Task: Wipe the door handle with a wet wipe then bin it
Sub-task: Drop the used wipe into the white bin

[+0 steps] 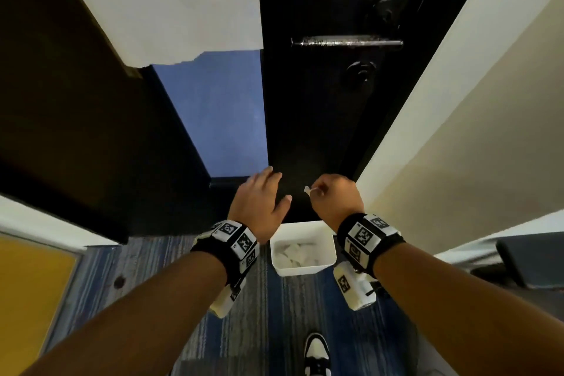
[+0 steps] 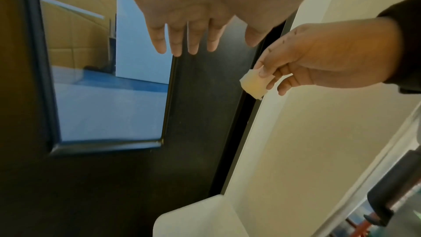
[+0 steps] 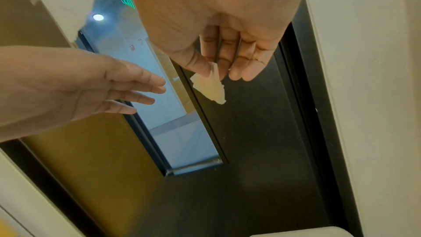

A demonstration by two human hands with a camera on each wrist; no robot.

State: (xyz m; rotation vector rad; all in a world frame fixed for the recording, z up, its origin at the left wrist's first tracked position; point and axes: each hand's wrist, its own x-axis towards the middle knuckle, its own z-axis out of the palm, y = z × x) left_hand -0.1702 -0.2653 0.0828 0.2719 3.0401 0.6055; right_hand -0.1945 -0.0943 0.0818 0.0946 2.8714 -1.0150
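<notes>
Both forearms are bare up to the wrists. Each wrist wears a black band (image 1: 232, 249) studded with white tiles printed with black square-code markers; the right band (image 1: 367, 236) matches it. Below each band hangs a white boxy camera unit (image 1: 354, 287), also marked. One black-and-white sneaker (image 1: 317, 356) shows below the bands.

Wipe, door handle and bin

The wet wipe (image 2: 254, 83) is a small, crumpled, off-white scrap hanging in front of the dark door; the door handle (image 1: 346, 42) is a horizontal silver lever (speckled); the bin (image 1: 323, 265), white and rectangular, sits on the floor holding pale crumpled wipes.
</notes>
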